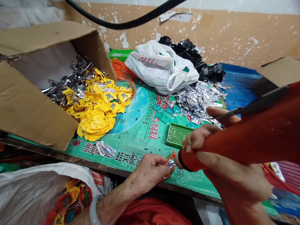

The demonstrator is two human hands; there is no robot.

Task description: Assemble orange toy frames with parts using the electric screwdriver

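Observation:
My left hand pinches a small orange plastic part with a silvery piece on it at the table's front edge. My right hand is wrapped around a thick red power screwdriver, whose black-ringed nose points down at that part. The tool's tip and the exact contact are too small to make out. Just behind the nose stands a green tray of tiny metal pieces, probably screws. Beyond it lie teal plastic parts and a heap of silvery metal pieces.
Yellow plastic parts spill from a cardboard box on the left. A white plastic bag, orange parts and black parts lie behind. A black cable hangs across the top. A red basket sits at right.

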